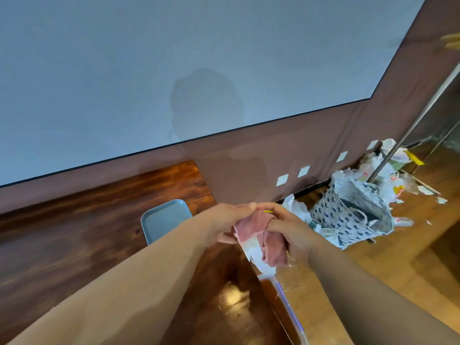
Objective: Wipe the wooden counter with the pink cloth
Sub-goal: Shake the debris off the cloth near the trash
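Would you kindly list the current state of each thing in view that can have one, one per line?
pink cloth: bunched, held off the counter between both hands
left hand: pinches the cloth's upper edge
right hand: grips the cloth with curled fingers
wooden counter: glossy, not being wiped
grey tray: flat on the counter, nothing visible in it
patterned bag: open on the floor, litter around it

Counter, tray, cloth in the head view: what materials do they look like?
Counter: wood, dark stain, glossy finish; grain streaks and a bright glare patch show.
Tray: likely moulded plastic, matte grey-blue, rounded raised rim.
Pink cloth: soft napped fabric, possibly microfibre; it bunches limply between the left hand and right hand.
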